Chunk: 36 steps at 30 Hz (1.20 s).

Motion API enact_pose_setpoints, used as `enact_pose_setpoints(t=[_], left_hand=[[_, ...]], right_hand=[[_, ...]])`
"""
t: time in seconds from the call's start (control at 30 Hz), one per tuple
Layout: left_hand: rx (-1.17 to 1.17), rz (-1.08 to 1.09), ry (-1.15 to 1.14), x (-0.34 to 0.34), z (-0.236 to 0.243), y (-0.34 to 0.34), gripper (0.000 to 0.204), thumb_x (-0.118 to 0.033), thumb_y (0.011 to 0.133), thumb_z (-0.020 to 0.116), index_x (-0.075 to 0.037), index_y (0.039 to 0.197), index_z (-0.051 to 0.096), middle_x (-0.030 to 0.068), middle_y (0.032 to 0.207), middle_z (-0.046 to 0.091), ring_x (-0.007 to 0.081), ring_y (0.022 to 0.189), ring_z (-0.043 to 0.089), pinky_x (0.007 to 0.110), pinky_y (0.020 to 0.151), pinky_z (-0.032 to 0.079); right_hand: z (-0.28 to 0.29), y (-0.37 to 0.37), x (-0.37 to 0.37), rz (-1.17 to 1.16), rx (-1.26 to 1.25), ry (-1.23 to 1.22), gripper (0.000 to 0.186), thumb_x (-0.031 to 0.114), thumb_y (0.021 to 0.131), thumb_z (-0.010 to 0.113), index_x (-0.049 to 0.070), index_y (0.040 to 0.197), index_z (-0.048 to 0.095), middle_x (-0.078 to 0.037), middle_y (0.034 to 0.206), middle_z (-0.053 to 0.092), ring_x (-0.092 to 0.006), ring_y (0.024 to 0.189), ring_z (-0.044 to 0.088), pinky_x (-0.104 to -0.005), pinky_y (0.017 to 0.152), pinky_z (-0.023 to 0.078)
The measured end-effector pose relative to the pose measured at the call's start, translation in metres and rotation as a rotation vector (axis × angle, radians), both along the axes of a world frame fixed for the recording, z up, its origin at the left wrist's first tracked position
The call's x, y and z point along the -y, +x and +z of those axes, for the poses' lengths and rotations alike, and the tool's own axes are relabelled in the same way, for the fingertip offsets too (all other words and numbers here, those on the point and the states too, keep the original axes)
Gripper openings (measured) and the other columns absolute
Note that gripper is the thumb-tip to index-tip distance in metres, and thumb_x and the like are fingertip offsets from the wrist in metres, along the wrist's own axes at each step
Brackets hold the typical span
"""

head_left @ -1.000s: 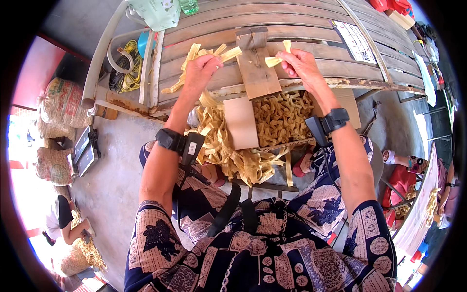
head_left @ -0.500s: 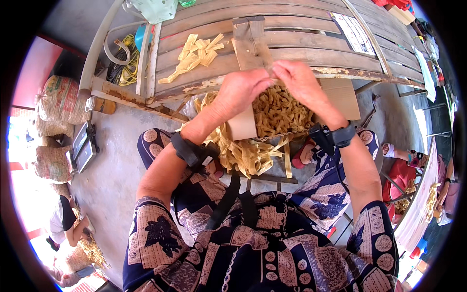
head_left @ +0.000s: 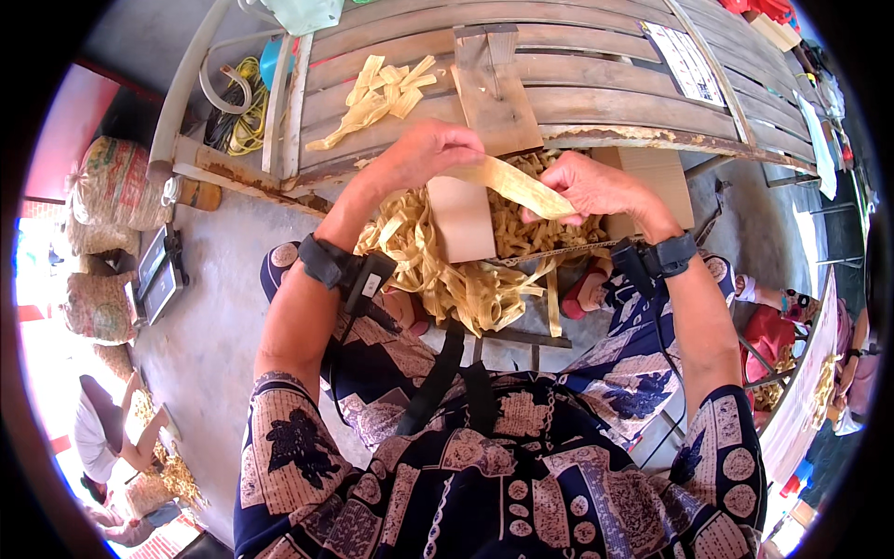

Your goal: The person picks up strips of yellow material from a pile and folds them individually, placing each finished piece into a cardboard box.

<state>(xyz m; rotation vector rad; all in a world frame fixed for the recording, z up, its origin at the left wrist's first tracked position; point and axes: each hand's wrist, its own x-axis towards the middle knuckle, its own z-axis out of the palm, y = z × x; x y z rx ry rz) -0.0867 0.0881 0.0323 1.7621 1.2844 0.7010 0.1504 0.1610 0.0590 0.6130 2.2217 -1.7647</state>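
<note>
A pale yellow flat strip (head_left: pixel 521 186) stretches between my two hands, above an open cardboard box. My left hand (head_left: pixel 424 154) pinches one end, its fingertips partly behind the strip. Fingers of my right hand (head_left: pixel 596 191) are closed on the other end. The cardboard box (head_left: pixel 463 224) holds many small twisted yellow-brown pieces (head_left: pixel 521 240). Loose yellow strips (head_left: pixel 466 289) lie in a heap left of and in front of the box, near my knees. More strips (head_left: pixel 382 98) rest on the slatted wooden bench beyond my left hand.
A wooden board (head_left: pixel 498 93) lies on the slatted bench (head_left: pixel 596 70), whose rusty metal edge is close beyond my hands. Woven sacks (head_left: pixel 121 186) and a flat black scale (head_left: pixel 160 279) stand on the left floor. Another person (head_left: pixel 107 424) works at lower left.
My hands, close together over the board's near end before, have moved apart and nearer to me. The strip now shows stretched between them.
</note>
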Motion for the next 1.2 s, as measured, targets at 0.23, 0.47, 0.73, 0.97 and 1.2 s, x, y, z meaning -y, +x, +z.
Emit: enact_pose_setpoints(t=[0.23, 0.47, 0.73, 0.97, 1.2], left_hand=[[0.960, -0.055, -0.551, 0.001, -0.019, 0.032, 0.019, -0.021, 0.091, 0.045, -0.004, 0.088, 0.053, -0.0027, 0.061, 0.047, 0.0035, 0.050, 0.044, 0.020, 0.050, 0.037], [1.297, -0.124, -0.801, 0.012, -0.033, 0.075, 0.019, -0.021, 0.091, 0.042, -0.004, 0.087, 0.051, -0.0051, 0.059, 0.038, 0.0020, 0.043, 0.033, 0.017, 0.043, 0.028], [1.337, 0.057, -0.784, 0.011, -0.038, 0.075, 0.017, -0.018, 0.088, 0.048, -0.002, 0.091, 0.052, 0.0007, 0.067, 0.046, 0.0040, 0.047, 0.036, 0.017, 0.040, 0.029], [0.750, 0.641, -0.064, 0.001, -0.007, 0.078, 0.019, -0.011, 0.091, 0.044, 0.003, 0.091, 0.057, 0.0053, 0.068, 0.056, 0.0073, 0.052, 0.047, 0.018, 0.045, 0.036], [0.656, 0.562, -0.093, 0.010, 0.010, 0.071, 0.023, -0.017, 0.088, 0.051, 0.005, 0.086, 0.058, 0.0039, 0.066, 0.057, 0.0074, 0.052, 0.050, 0.021, 0.047, 0.040]], right_hand=[[0.006, -0.005, 0.008, -0.315, -0.609, -0.608, 0.042, 0.037, 0.089, 0.049, 0.006, 0.117, 0.053, 0.008, 0.048, 0.035, -0.0025, 0.043, 0.030, -0.0180, 0.042, 0.024], [-0.011, -0.021, 0.011, -0.446, -0.521, 0.323, 0.024, 0.024, 0.084, 0.057, 0.009, 0.102, 0.063, 0.000, 0.066, 0.061, -0.0046, 0.049, 0.050, -0.0181, 0.041, 0.036], [-0.008, -0.022, 0.014, -0.333, -0.451, 0.895, 0.025, 0.013, 0.075, 0.062, 0.010, 0.100, 0.064, -0.004, 0.090, 0.062, -0.0170, 0.073, 0.058, -0.0265, 0.065, 0.048], [-0.006, -0.029, 0.017, -0.618, -0.440, 1.238, 0.023, 0.030, 0.070, 0.065, 0.010, 0.081, 0.066, -0.008, 0.078, 0.062, -0.0280, 0.070, 0.057, -0.0354, 0.060, 0.046], [-0.019, -0.030, 0.000, -0.590, -0.237, 0.538, 0.018, 0.024, 0.074, 0.062, 0.007, 0.074, 0.066, -0.011, 0.052, 0.052, -0.0169, 0.045, 0.049, -0.0307, 0.048, 0.041]])
